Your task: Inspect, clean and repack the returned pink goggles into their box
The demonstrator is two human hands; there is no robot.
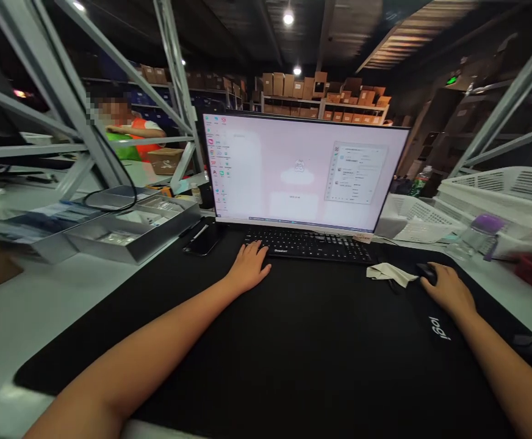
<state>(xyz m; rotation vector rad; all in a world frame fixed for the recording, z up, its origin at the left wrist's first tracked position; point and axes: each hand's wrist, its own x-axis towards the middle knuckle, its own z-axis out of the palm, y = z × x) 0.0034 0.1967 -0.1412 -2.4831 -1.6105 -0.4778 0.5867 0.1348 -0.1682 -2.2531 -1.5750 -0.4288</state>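
Note:
My left hand [249,267] lies flat on the black desk mat [293,341], fingers stretched out onto the near left edge of the black keyboard [309,244]. It holds nothing. My right hand [449,288] rests curled over a black mouse [427,272] on the right side of the mat. A lit monitor [305,171] stands straight ahead behind the keyboard. A crumpled pale cloth [391,272] lies between the keyboard and the mouse.
A black phone [203,239] lies left of the keyboard. Grey metal trays [124,235] sit at left, white plastic baskets [504,189] and a purple-capped bottle [479,235] at right. A person in an orange and green vest [131,135] works behind the metal racking at back left.

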